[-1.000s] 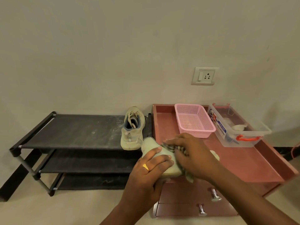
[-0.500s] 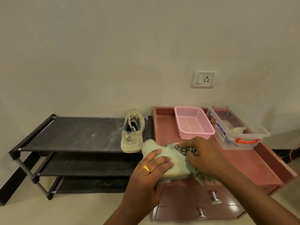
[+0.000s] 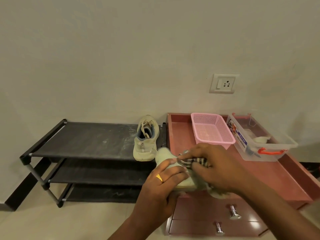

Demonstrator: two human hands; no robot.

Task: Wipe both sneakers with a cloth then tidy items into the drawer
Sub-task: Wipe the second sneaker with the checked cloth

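Since half a second ago, the right hand [image 3: 216, 167] has been slid a little leftward along the held sneaker [image 3: 166, 156], so that its fingertips are brought close to those of the left hand [image 3: 161, 184]. The striped cloth [image 3: 194, 161] is bunched under the right fingers and pressed against the shoe's upper. The pale shoe is gripped from the left by the left hand, on which a gold ring [image 3: 159, 178] is worn. It is held at the front left corner of the red surface [image 3: 277, 179].

Below the hands, two closed drawers [image 3: 199, 210] with metal knobs [image 3: 233, 213] are seen. Just beyond the held shoe, the second sneaker [image 3: 146, 141] is set upright at the right end of the black shoe rack's [image 3: 86, 141] top shelf, its toe turned to the wall.

Farther back on the red surface, a pink basket [image 3: 213, 130] is placed beside a clear plastic box [image 3: 263, 144] with orange clips. A wall socket [image 3: 224, 83] is mounted above them.
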